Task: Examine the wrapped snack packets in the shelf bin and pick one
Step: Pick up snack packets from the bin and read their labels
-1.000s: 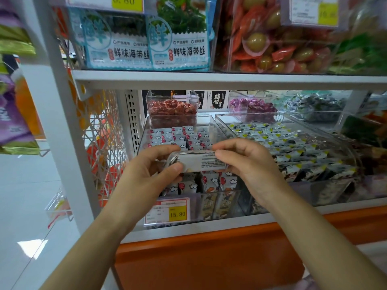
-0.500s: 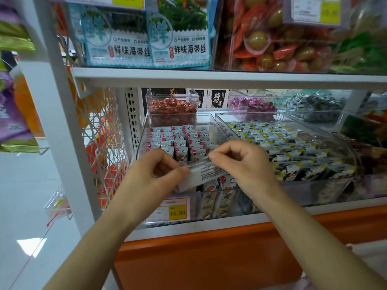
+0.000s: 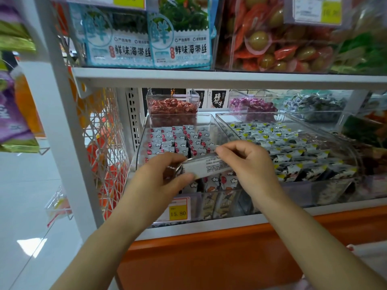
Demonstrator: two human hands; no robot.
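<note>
Grip on packet [image 3: 207, 165]: left hand [image 3: 159, 181], right hand [image 3: 249, 162]

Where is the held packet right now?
Head view, centre: packet pinched between left hand and right hand, over the front of the left bin.

Two slim bare forearms, bare left hand [image 3: 159, 181], bare right hand [image 3: 249, 164]

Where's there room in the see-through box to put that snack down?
The held packet could fit the bare-looking strip along the right wall of the clear bin, beside the red-dot packets, behind the right hand. A dark slot also splits the rows. Elsewhere it is packed, and yellow-cornered packets fill the next bin.
</note>
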